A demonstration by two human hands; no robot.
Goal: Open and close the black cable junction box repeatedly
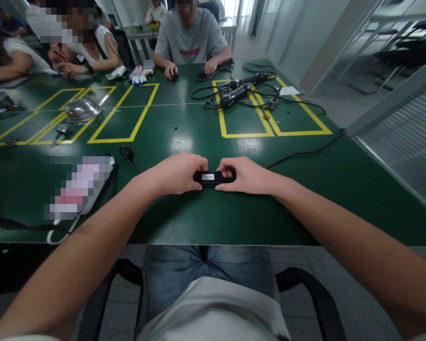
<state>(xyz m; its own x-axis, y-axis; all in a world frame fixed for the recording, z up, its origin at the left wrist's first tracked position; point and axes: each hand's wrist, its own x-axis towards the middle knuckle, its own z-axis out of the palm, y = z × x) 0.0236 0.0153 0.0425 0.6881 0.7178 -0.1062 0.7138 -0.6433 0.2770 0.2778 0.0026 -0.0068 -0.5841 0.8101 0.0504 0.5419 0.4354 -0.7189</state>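
Between both hands, just above or on the green table, is a small black block (217, 178) with a white printed label facing me. My left hand (179, 173) is closed on its left end, thumb below and fingers on top. The right end is gripped by my right hand (244, 175), whose curled fingers surround a black loop or rounded part there. A black cord (305, 152) runs from behind my right wrist toward the table's right edge. Left of my left hand lies a black plug (126, 152), its cord passing behind my forearm.
A phone (83, 184) with a strap lies at left. Farther off are a metal bowl-like part (82, 110), gloves (138, 76) and black tools with tangled cables (236, 94). Yellow tape (111, 140) marks rectangles. A person (191, 35) sits opposite; others sit at far left.
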